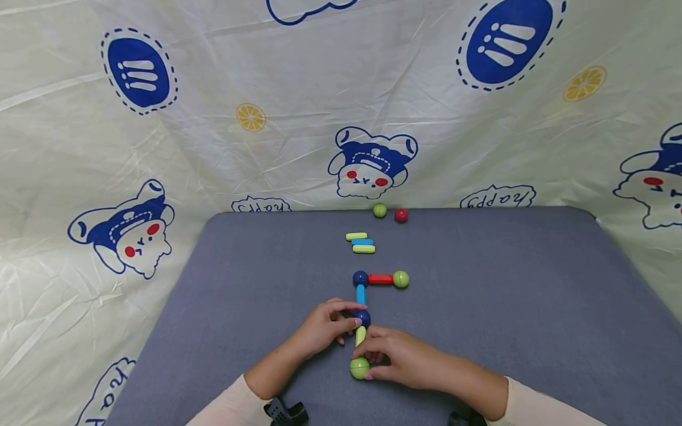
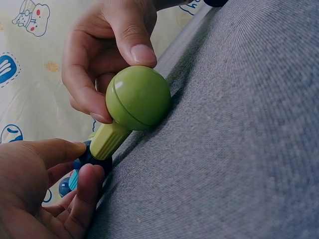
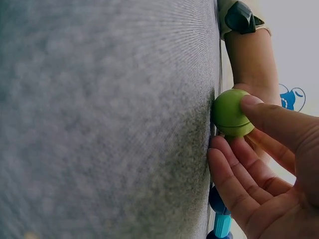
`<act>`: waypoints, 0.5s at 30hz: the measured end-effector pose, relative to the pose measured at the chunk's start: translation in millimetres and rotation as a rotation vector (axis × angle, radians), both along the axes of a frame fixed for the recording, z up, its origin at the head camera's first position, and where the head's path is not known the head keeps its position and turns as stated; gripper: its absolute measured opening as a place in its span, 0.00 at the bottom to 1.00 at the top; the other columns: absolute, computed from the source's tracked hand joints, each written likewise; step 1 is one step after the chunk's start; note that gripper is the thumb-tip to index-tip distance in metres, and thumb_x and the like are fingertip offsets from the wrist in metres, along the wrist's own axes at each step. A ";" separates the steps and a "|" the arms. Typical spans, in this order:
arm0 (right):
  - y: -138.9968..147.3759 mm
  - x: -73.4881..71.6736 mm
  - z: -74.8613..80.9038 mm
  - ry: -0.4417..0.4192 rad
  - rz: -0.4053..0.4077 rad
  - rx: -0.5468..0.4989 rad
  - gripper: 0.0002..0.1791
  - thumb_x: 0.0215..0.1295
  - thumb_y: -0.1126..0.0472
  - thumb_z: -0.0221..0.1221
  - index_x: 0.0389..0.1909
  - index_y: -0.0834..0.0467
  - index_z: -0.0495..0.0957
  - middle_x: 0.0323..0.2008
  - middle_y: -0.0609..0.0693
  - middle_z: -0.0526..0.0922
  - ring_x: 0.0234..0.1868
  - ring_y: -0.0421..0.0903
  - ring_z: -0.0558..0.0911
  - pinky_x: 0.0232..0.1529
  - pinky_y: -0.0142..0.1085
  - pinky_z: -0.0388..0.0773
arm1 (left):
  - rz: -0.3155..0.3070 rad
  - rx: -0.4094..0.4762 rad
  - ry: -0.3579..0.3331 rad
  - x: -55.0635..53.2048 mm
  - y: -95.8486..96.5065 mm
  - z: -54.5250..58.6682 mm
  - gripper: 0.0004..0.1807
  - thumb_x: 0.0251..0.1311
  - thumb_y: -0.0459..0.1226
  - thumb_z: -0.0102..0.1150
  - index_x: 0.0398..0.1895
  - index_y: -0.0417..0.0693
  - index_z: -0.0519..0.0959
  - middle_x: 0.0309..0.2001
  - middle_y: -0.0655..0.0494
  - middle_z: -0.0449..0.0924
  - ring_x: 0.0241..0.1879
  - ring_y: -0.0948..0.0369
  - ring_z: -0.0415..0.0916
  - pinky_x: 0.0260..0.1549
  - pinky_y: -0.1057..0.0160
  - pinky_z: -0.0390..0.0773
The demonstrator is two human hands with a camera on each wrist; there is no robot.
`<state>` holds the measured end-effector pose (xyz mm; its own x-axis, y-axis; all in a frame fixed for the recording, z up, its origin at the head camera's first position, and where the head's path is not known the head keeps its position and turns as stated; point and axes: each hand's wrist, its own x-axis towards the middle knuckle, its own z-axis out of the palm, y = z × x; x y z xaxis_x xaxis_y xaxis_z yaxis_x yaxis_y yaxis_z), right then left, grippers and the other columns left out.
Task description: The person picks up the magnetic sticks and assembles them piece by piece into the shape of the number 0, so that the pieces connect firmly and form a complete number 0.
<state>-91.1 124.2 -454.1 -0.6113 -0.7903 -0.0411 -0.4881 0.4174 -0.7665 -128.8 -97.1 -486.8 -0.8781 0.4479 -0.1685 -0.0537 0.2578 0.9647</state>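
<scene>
On the grey table lies a chain of toy balls and rods. My left hand (image 1: 326, 325) pinches the near dark blue ball (image 1: 364, 318) between thumb and fingers. With thumb and fingertips, my right hand (image 1: 405, 358) grips the large green ball (image 1: 359, 369) at the chain's near end. A yellow-green rod (image 2: 110, 141) runs between these two balls. Beyond the left hand, a light blue rod (image 1: 361, 294) leads to another dark blue ball (image 1: 360, 278). From there a red rod (image 1: 380, 278) extends right to a second green ball (image 1: 401, 279).
Farther back lie two yellow-green rods (image 1: 364, 249) with a blue rod (image 1: 362, 242) between them. Near the table's back edge sit a small green ball (image 1: 379, 210) and a red ball (image 1: 401, 215). A printed white cloth (image 1: 298, 160) hangs behind the table (image 1: 506, 284).
</scene>
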 end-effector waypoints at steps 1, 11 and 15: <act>0.0 -0.3 -0.1 -0.004 0.001 -0.004 0.16 0.65 0.55 0.68 0.53 0.48 0.83 0.43 0.39 0.78 0.43 0.29 0.80 0.46 0.28 0.81 | -0.001 0.001 0.000 -0.1 -0.1 0.0 0.17 0.67 0.37 0.63 0.58 0.49 0.83 0.50 0.49 0.76 0.30 0.65 0.77 0.23 0.69 0.78; 1.7 -3.7 -2.3 -0.068 0.008 -0.041 0.17 0.65 0.54 0.68 0.54 0.49 0.83 0.44 0.40 0.79 0.43 0.30 0.80 0.45 0.28 0.81 | -0.001 -0.002 0.010 -0.6 -0.8 -0.6 0.17 0.67 0.37 0.63 0.58 0.49 0.83 0.49 0.47 0.76 0.29 0.67 0.76 0.23 0.70 0.78; 4.3 -9.0 -2.6 -0.164 -0.003 -0.082 0.19 0.66 0.53 0.67 0.56 0.51 0.82 0.45 0.45 0.81 0.42 0.33 0.80 0.44 0.29 0.82 | -0.003 -0.009 0.017 -0.9 -0.6 -1.7 0.17 0.67 0.37 0.63 0.58 0.49 0.83 0.48 0.48 0.76 0.28 0.67 0.77 0.23 0.69 0.79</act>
